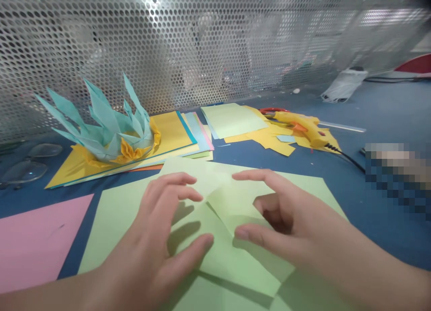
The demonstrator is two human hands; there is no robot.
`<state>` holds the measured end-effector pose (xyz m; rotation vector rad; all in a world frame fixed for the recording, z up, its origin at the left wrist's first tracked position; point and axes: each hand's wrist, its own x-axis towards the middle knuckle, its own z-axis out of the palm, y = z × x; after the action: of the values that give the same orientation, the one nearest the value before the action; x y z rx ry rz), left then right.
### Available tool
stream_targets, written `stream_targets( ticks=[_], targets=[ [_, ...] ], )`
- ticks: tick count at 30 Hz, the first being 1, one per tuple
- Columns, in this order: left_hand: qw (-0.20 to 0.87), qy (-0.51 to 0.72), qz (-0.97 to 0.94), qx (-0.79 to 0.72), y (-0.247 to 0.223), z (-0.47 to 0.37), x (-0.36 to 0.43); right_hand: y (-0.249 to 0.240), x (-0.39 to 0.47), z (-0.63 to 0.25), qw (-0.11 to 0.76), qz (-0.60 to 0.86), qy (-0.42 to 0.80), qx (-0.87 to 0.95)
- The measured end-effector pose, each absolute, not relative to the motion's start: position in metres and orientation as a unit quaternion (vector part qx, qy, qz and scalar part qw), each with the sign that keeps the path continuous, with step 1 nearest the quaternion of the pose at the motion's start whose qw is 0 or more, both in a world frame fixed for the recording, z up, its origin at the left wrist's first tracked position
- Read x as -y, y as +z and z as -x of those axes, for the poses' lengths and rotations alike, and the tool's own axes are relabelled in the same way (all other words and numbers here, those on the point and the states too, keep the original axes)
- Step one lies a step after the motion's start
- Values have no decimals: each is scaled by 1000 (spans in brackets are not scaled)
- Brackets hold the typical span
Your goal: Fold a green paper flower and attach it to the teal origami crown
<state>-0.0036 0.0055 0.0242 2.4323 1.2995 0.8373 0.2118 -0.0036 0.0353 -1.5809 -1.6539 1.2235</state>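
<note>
1. Light-green paper (242, 261) lies in front of the person, at the near edge of view, between and beneath the two hands; a pale flap (229, 208) of it stands up at the middle, its edge slanting down toward the right thumb.
2. Left hand (158, 230): fingers bent, thumb well apart from them, nothing seen in its grasp; its shadow falls on the paper.
3. Right hand (289, 225): index finger stretched out, thumb apart from it, the other fingers curled in. Whether the thumb touches the flap I cannot tell.
4. Larger green sheets (107, 221) spread under all this on the dark blue tabletop (380, 113).
5. To the left lies a pink sheet (37, 243), with eyeglasses (27, 171) beyond it.
6. Farther off, an aqua folded-paper piece (107, 131) with upright points and yellow petals (129, 151) at its base sits on a stack of coloured paper (171, 131).
7. Right of that, a pale-green pile (232, 120) overlaps yellow scraps (272, 138); a yellow glue gun (303, 127) with a black cord rests on the scraps.
8. At the back, a perforated metal panel (168, 41) stands across most of the view.
</note>
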Motion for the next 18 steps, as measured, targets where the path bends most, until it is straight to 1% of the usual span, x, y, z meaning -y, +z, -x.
stream_targets(
  ticks=[1,4,6,9,11,15,18],
  targets=[
    [96,271,-864,-414,24,4,-5,34,4,-213,253,586,429,638],
    [59,231,-933,-271,26,5,-5,33,6,-216,204,571,359,709],
    [15,213,-955,-205,28,6,-4,34,7,-217,178,567,335,732],
    [-80,204,-957,-189,26,8,-1,38,9,-218,135,576,320,740],
    [-120,200,-955,-184,23,9,3,40,10,-218,109,581,305,746],
    [-158,164,-958,-173,19,7,6,43,13,-217,100,575,287,759],
    [-173,182,-952,-176,20,3,5,42,14,-217,98,566,289,766]
  ],
)
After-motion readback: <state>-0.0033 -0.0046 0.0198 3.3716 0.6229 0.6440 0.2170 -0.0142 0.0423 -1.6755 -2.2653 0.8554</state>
